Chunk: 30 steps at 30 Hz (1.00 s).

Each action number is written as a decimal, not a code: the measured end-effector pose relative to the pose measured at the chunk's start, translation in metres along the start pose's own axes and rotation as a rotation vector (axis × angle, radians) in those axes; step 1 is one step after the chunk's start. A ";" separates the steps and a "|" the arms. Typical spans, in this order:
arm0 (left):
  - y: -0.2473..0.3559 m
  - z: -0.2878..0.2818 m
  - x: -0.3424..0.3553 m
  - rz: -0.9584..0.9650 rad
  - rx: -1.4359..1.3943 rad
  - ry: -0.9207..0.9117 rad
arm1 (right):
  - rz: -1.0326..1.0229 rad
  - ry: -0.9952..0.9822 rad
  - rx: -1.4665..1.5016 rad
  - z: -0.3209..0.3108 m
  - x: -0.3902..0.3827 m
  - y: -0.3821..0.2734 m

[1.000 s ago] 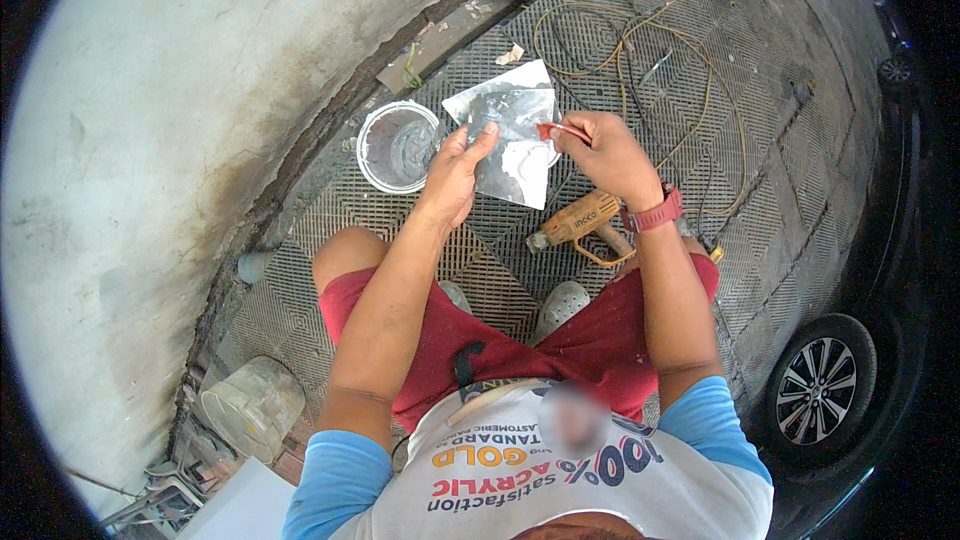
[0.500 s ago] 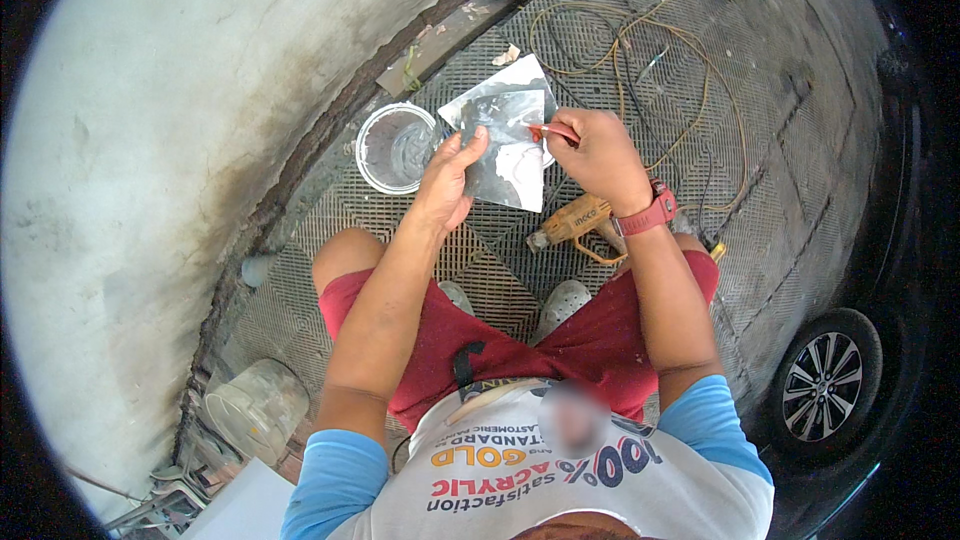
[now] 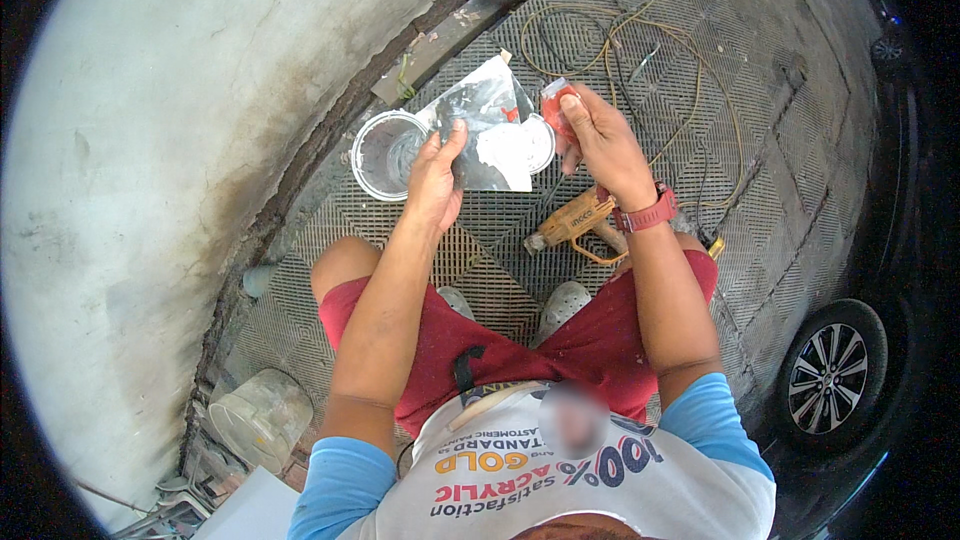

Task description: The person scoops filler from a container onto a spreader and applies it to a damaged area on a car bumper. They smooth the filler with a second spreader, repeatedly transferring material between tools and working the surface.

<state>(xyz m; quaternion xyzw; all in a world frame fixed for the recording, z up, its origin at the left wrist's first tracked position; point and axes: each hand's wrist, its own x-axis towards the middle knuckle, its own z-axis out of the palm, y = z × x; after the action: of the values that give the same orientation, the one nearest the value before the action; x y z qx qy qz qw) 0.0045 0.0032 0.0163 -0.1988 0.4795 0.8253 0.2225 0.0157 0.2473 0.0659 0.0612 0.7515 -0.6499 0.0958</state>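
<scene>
The pale wall (image 3: 150, 140) bounds the left side of the work area. The slatted floor (image 3: 490, 275) extends beneath the person's legs. A multi-spoke car wheel (image 3: 832, 367) stands at the far right. A translucent bucket (image 3: 262, 415) sits at the lower left, near the wall. The flat board (image 3: 472, 172) is located ahead of the knees, above the floor; its upper face carries grey smears. The open pail (image 3: 371, 148), coated inside with grey residue, stands just left of the board. A heat gun (image 3: 575, 220) lies on the floor below the right wrist, nozzle toward the left. The left hand (image 3: 436, 180) grips the board's left side, thumb on the upper face. The right hand (image 3: 605, 135) pinches a red spreader (image 3: 556, 105) between thumb and fingers, beside the board's right edge. White paste (image 3: 507, 150) covers the board's right portion. A small red dab (image 3: 511, 115) lies above that paste.
</scene>
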 end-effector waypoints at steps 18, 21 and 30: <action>-0.003 -0.005 0.003 -0.015 0.102 -0.119 | -0.181 0.080 -0.340 0.005 0.015 0.013; -0.004 -0.006 0.005 0.009 0.126 -0.136 | -0.228 0.085 -0.431 0.008 0.016 0.007; 0.000 -0.004 0.005 0.038 0.224 -0.141 | -0.268 0.012 -0.693 0.008 0.019 0.004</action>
<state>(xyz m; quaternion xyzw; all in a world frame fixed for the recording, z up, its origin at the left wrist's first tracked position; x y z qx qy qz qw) 0.0007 0.0007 0.0124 -0.1053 0.5555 0.7825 0.2608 -0.0010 0.2391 0.0567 -0.0699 0.9289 -0.3631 0.0206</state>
